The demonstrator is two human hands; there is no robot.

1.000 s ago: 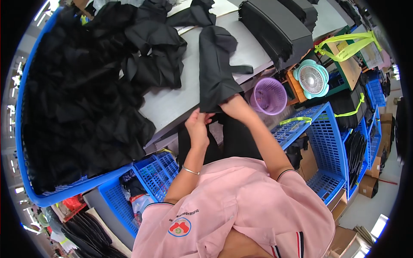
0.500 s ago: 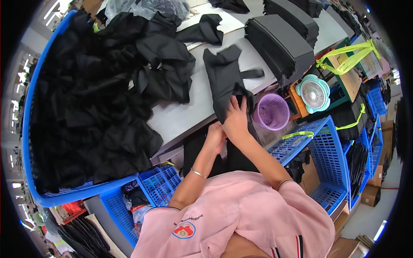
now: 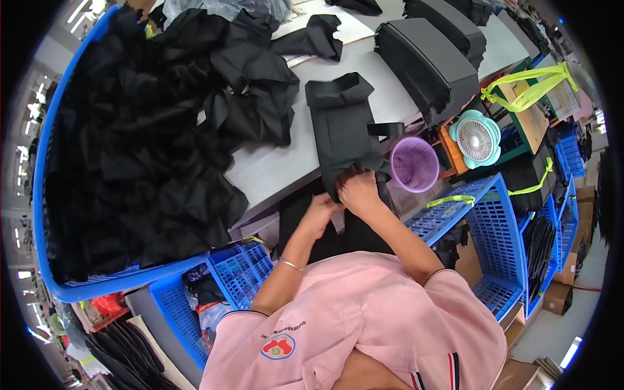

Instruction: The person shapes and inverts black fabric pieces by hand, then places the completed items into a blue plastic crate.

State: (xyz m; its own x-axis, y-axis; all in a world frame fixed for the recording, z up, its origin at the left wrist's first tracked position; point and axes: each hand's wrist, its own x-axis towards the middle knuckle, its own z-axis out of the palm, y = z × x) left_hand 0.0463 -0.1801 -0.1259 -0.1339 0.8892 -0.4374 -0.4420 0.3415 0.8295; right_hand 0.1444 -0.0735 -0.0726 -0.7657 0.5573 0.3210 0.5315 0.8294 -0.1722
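A black fabric bag (image 3: 341, 130) lies flat on the grey table (image 3: 273, 166), its near end hanging over the front edge and a strap sticking out to the right. My right hand (image 3: 359, 193) grips that near end at the table edge. My left hand (image 3: 320, 211) is just beside it, pinching the same lower edge of the bag. Both hands sit close together below the table edge, above my lap.
A large blue bin (image 3: 65, 162) heaped with black fabric fills the left. Loose black pieces (image 3: 253, 84) lie on the table, with stacked black bags (image 3: 426, 58) at the back right. A purple basket (image 3: 413, 164), a small fan (image 3: 478, 138) and blue crates (image 3: 484, 214) stand right.
The bag went from held up off the table to spread flat on it. My hands came together at its near end, the right hand sliding back from the fabric to the table edge.
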